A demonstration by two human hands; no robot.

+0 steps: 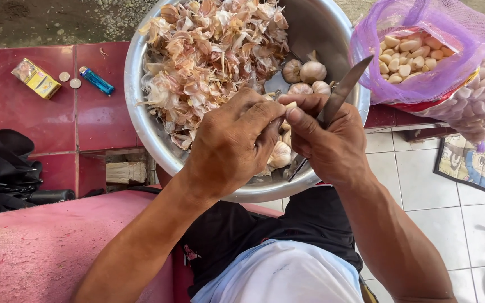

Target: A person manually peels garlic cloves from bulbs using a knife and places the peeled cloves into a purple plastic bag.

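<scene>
Two hands meet over a round silver metal basin (141, 120) | left hand (231, 146) pinches a small pale garlic clove (291, 105) at its fingertips | right hand (324, 140) grips a slim steel-bladed knife (344, 90), blade slanting up beside the clove | farther in the basin: papery pinkish garlic skins (209, 50), whole white garlic bulbs (305, 73) | right, beyond: purple mesh bag of peeled cloves (416, 53).

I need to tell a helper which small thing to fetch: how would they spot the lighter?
Start at the big round steel bowl of papery garlic skins and look left, onto the red floor tiles. There lies a slim blue plastic lighter, right of two round coins and a yellow box; it alone is blue.
</scene>
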